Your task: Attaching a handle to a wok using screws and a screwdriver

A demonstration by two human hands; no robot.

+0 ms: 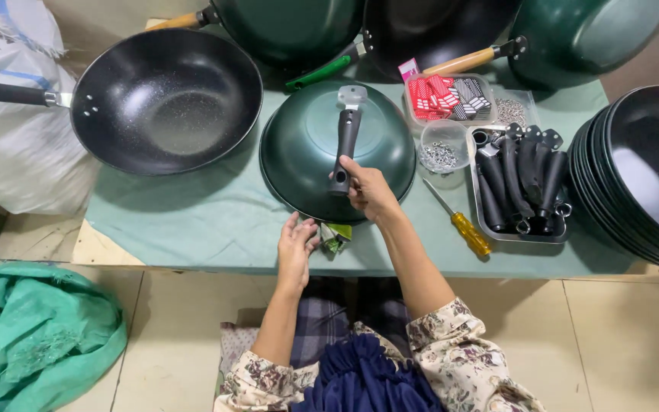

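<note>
My left hand is at the near edge of the desk. Its fingers are loosely open and hold nothing; the tips touch the rim of the green pan. A small green wrapper lies just beside that hand.

My right hand is a bit farther in. Its fingers are closed around the near end of the black handle. The handle lies flat across the bottom of the green pan, which sits upside down in the middle of the desk. The metal end of the handle points to the far edge.

I think the handle could slide off the round pan bottom, because that bottom is smooth and curved. The pan could also rock or slip off the near edge if I push down hard, since its rim is so close to it.

To the right lie a yellow screwdriver, a tray of more handles and a cup of screws. A black pan sits at the left, and stacked pans at the right edge.
</note>
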